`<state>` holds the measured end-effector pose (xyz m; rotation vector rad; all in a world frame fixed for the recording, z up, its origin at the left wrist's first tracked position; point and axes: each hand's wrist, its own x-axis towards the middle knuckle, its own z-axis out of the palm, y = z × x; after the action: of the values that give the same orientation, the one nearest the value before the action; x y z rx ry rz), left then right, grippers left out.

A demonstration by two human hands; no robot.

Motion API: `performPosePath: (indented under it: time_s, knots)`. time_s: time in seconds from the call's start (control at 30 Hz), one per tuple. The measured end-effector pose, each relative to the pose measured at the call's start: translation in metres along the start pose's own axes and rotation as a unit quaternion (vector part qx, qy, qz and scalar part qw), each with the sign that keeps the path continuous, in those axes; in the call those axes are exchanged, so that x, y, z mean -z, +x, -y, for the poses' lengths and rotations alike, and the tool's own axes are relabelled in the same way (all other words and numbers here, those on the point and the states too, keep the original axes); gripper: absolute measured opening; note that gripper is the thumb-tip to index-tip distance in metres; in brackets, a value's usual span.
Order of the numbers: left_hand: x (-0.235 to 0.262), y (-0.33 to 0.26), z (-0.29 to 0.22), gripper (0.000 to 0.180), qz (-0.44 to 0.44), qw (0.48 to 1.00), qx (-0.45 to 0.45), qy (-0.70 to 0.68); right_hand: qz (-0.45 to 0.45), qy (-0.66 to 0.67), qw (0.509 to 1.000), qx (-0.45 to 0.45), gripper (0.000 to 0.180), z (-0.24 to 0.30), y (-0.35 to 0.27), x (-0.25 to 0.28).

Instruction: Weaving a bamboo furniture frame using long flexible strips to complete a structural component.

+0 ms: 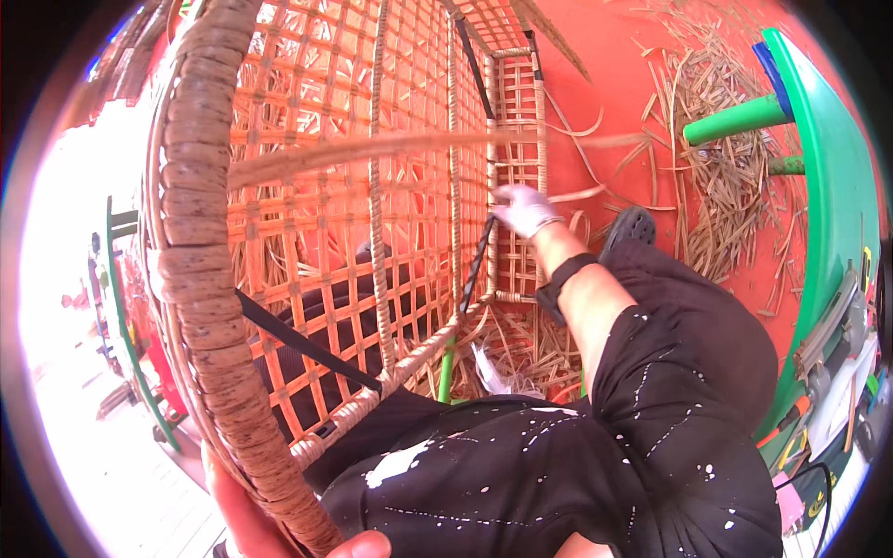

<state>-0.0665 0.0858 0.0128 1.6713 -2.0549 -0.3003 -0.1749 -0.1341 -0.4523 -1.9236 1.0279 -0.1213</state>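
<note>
Half-woven rattan frame [372, 205] (open lattice)

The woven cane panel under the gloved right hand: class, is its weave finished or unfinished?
Unfinished. The woven cane panel has loose strips trailing by the right hand, and cut strips litter the floor.

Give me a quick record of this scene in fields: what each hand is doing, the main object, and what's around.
Main object: woven rattan chair frame, open lattice, rim wrapped in cane
Right hand: gloved right hand reaching to the lattice, gripping a flat cane strip
Left hand: bare left hand at the lower edge, holding the wrapped rim
Floor: red floor strewn with cane offcuts
Right side: green table with tools along its edge
Clothing: black paint-spattered shirt
</note>
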Motion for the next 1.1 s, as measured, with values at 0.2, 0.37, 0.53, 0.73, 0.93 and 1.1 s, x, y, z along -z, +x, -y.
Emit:
performPosePath:
  time_s: [0.2, 0.37, 0.53, 0.73, 0.93, 1.1]
  knots:
    - [-0.004, -0.005, 0.0, 0.057, -0.004, 1.0, -0.006, 0.013, 0.044, 0.156, 0.982, -0.094, 0.046, 0.065, 0.014, -0.013]
    - [-0.009, -0.002, 0.005, 0.057, -0.007, 1.0, -0.013, 0.0, -0.037, 0.034, 0.999, 0.014, 0.043, 0.057, 0.005, -0.005]
    - [-0.01, -0.002, 0.002, 0.059, -0.003, 1.0, 0.012, -0.005, 0.093, 0.208, 0.972, -0.065, 0.032, 0.041, 0.019, -0.004]
    - [-0.005, -0.005, 0.003, 0.061, 0.005, 1.0, 0.01, 0.008, 0.139, 0.441, 0.874, -0.148, 0.016, 0.019, 0.003, 0.012]
    - [-0.001, -0.005, 0.005, 0.064, 0.035, 0.999, 0.001, 0.034, -0.026, 0.204, 0.978, -0.022, 0.034, 0.003, 0.006, -0.009]
    - [-0.002, -0.001, 0.001, 0.064, 0.035, 0.999, 0.01, 0.023, -0.051, 0.094, 0.994, 0.018, 0.042, 0.05, 0.01, -0.021]
